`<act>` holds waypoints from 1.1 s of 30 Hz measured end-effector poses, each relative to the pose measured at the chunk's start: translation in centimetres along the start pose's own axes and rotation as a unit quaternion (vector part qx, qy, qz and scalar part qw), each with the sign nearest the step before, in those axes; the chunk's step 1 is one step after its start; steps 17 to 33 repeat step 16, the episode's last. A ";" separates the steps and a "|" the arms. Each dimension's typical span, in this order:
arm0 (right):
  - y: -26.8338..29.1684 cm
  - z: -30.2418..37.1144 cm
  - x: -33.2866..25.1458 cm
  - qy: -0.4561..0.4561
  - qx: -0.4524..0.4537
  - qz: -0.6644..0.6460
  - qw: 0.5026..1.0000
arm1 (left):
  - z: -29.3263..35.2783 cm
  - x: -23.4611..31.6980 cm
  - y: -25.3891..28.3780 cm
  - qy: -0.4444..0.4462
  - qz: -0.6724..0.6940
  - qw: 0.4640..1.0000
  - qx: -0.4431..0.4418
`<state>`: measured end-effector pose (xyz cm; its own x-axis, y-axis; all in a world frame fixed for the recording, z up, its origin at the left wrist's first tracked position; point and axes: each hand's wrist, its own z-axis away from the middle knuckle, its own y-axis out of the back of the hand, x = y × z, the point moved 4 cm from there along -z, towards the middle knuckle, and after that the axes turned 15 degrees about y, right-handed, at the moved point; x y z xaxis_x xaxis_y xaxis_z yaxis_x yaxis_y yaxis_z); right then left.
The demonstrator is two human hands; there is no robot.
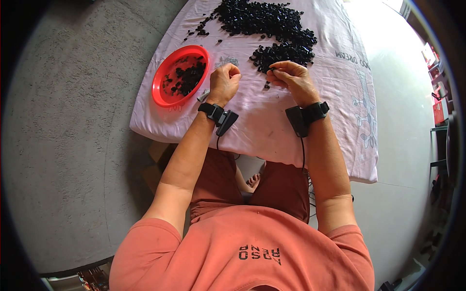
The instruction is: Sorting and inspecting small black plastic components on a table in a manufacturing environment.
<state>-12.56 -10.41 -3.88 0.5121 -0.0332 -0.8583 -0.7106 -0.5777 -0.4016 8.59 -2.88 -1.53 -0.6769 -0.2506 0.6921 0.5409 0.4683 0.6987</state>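
A large heap of small black shiny pieces (pixel 264 18) spreads over the far part of the cloth-covered table, with a smaller pile (pixel 286 53) at its near side. At the near edge of that pile, my right hand (pixel 297 82) pinches a small black piece between thumb and fingertips. My left hand (pixel 224 83) is closed with its fingers curled, just right of a red plastic basin (pixel 156 89); whatever it may hold is hidden. More black pieces (pixel 187 77) lie inside the basin. One loose piece (pixel 266 85) rests on the cloth below my right fingertips.
A pale pink printed cloth (pixel 257 128) covers the table, whose near edge is by my knees. Black straps with small devices circle both wrists, and cables hang from them. Grey floor (pixel 73 121) lies to the left. Red and dark objects stand along the far right.
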 end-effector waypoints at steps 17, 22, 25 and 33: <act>0.9 0.0 -0.1 0.000 -0.018 0.140 0.990 | 4.3 6.5 -2.9 -0.072 0.058 0.981 -0.171; 0.9 0.0 -0.1 0.000 -0.018 0.140 0.990 | 4.3 6.5 -2.9 -0.072 0.058 0.981 -0.171; 0.9 0.0 -0.1 0.000 -0.018 0.140 0.990 | 4.3 6.5 -2.9 -0.072 0.058 0.981 -0.171; 0.9 0.0 -0.1 0.000 -0.018 0.140 0.990 | 4.3 6.5 -2.9 -0.072 0.058 0.981 -0.171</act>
